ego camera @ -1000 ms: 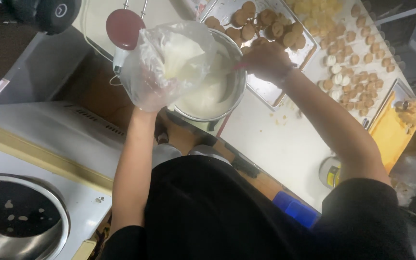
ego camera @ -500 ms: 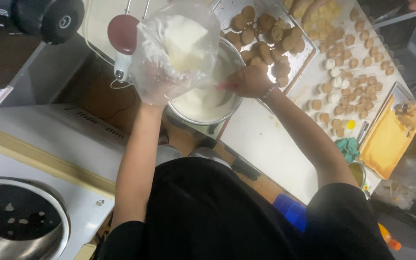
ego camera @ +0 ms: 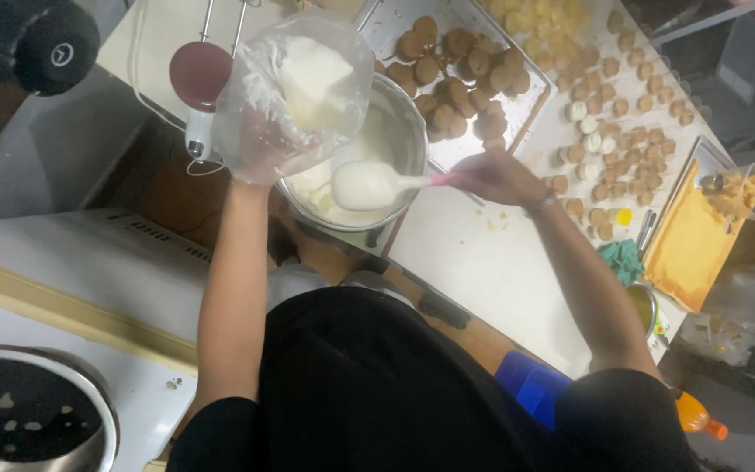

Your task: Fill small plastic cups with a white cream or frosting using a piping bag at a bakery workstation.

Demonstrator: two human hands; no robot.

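Observation:
My left hand (ego camera: 259,149) grips a clear plastic piping bag (ego camera: 303,83) from below; white cream sits inside it. The bag hangs over the left rim of a steel mixing bowl (ego camera: 408,131) that holds more white cream. My right hand (ego camera: 495,177) holds a pink-handled spatula (ego camera: 377,185) loaded with a lump of cream, lifted just above the bowl's near side and pointing toward the bag.
A metal tray (ego camera: 530,109) of brown round pastries lies behind the bowl. Several small pastries (ego camera: 609,96) cover the white table to the right. A yellow board (ego camera: 688,249), a teal cloth (ego camera: 624,260), a hand mixer (ego camera: 200,83) and a steel pot (ego camera: 28,419) stand around.
The right hand has drawn the spatula out of the bowl with a scoop of cream. The bag in my left hand has shifted slightly up and right.

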